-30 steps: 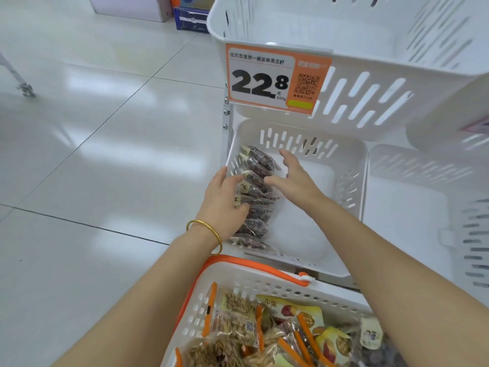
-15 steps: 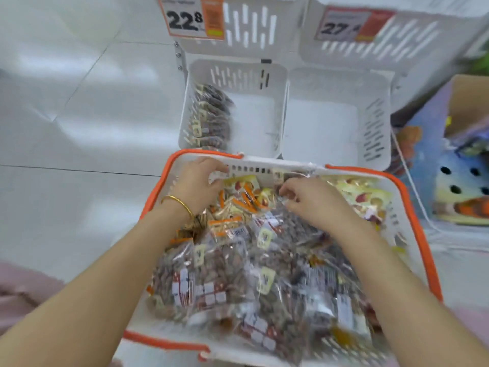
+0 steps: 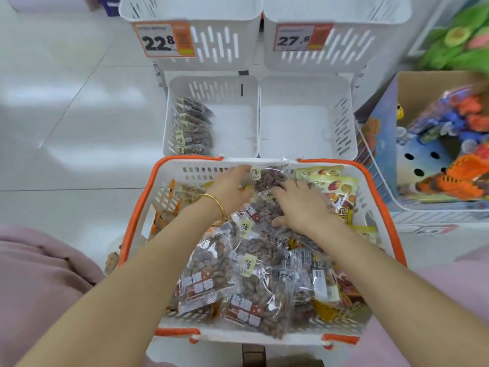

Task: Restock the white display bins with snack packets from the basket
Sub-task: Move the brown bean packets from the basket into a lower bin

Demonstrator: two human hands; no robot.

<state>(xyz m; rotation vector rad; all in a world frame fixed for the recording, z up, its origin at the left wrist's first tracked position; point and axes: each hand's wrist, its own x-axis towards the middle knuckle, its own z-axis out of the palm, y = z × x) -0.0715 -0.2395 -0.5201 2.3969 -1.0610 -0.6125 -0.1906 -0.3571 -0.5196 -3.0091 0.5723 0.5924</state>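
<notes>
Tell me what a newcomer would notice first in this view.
The orange-rimmed basket at centre, heaped with snack packets, draws the eye; the left hand and right hand touch a clear nut packet near its far rim. Beyond it, the lower left bin holds a row of packets along its left wall.

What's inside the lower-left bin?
In the lower-left bin, a row of clear dark-snack packets stands along the left wall; the rest shows white floor. Whatever lies beneath is covered.

A single head-worn view sits close above the basket [image 3: 169,178], looking steeply down and forward; the bins [image 3: 341,123] lie just beyond the basket's far rim.
</notes>
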